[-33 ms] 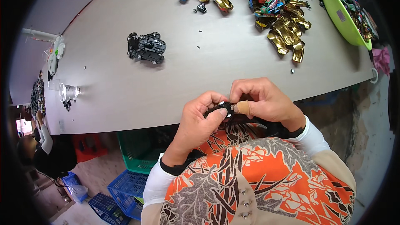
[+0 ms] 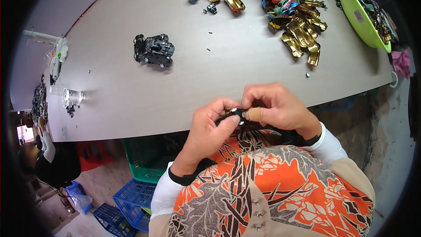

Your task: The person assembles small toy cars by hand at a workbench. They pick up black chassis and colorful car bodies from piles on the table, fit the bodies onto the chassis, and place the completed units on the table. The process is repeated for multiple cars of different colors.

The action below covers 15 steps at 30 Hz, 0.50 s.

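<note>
Right at the near edge of the bench (image 2: 114, 87), here's the action: a black toy car part (image 2: 239, 114) with white wheels, held up in front of the person's orange patterned apron (image 2: 267, 171). The left hand (image 2: 209, 125) is wrapped around it, thumb pressed on top beside a wheel. The right hand (image 2: 276, 107), a tan wrap (image 2: 255, 114) on its thumb, works in close at the part's right end, fingertips drawn narrow; whether they pinch the part or a smaller piece, I can't tell. How high it all sits over the rim is hard to judge too.

Look beyond the knuckles: a broad stretch of grey top runs off to the left and ahead, as far as a cluster of black car bases (image 2: 153, 50). Two dark slivers (image 2: 210, 33) lie farther on, small enough to reach over. Tighter to the right! Gold car shells (image 2: 301, 34) spread down that side, a small silver piece (image 2: 308, 75) sits near the edge, and a lime-green basin (image 2: 357, 19) crowds the far right corner. Out left, a clear cup (image 2: 71, 97) stands well apart from the hands. Below the rim, a green crate (image 2: 139, 166) and a blue crate (image 2: 133, 202) take up the floor on the left.
</note>
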### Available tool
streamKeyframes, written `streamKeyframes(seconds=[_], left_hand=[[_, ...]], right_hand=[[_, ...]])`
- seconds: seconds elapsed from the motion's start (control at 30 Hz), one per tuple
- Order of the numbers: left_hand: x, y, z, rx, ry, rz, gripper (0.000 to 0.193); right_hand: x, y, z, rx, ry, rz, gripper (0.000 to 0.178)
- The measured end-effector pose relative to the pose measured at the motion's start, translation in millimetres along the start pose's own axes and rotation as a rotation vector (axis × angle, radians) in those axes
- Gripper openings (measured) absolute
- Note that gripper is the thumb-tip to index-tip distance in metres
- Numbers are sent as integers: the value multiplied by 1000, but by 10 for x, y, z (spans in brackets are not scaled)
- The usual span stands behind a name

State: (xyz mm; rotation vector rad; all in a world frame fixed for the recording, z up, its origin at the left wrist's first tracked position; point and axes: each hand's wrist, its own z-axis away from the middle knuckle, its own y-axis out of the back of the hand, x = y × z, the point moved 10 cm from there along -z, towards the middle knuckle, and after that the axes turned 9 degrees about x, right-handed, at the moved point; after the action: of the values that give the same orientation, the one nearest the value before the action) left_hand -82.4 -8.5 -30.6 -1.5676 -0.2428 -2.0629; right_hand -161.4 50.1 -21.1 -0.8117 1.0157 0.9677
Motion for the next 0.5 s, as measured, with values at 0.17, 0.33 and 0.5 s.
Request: streamKeyframes(seconds=[0.17,0.33,0.5], left_hand=[[-20,95,57,82,-144,-186,13],[53,263,194,128,-171,-358,17],[133,635,513,175,-62,-459,18]], right_hand=[[39,-55,-19,44,166,241,6],[-33,-265,-54,16,276,269,5],[-169,-573,-130,-219,270,357,12]])
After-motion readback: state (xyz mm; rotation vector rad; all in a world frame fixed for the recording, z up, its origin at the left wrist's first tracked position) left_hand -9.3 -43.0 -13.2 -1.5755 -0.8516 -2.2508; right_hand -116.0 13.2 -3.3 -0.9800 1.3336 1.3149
